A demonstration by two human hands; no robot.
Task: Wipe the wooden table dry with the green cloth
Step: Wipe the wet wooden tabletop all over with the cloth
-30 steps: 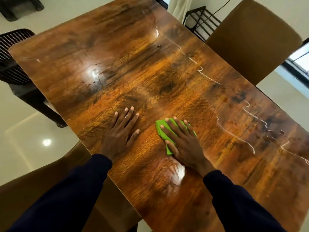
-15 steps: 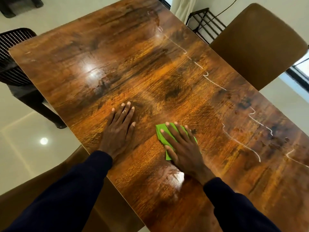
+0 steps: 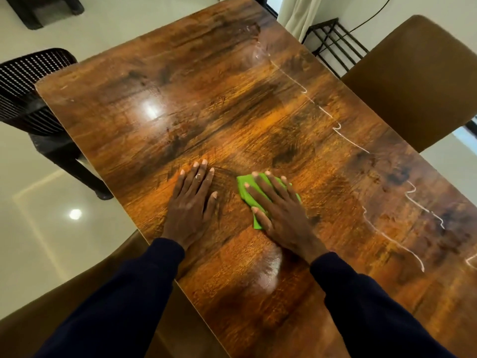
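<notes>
A glossy dark-grained wooden table (image 3: 206, 107) fills the view. A small folded green cloth (image 3: 245, 188) lies on it near the front edge. My right hand (image 3: 278, 215) presses flat on the cloth with straight, spread fingers, covering most of it. My left hand (image 3: 192, 205) rests flat on the bare wood just left of the cloth, fingers straight, not touching it. Thin bright water lines (image 3: 382, 228) run along the right side of the table, and a wet sheen (image 3: 268, 267) lies near my right wrist.
A brown padded chair (image 3: 418, 81) stands at the table's right side. A black mesh chair (image 3: 28, 94) sits at the left end. A black metal rack (image 3: 333, 45) stands beyond the far right corner. Another brown chair back (image 3: 77, 293) is below my left arm.
My right hand and the cloth have shifted slightly forward and left on the table. The left hand has kept flat beside it, its fingers drawn closer together. The camera has moved a little.
</notes>
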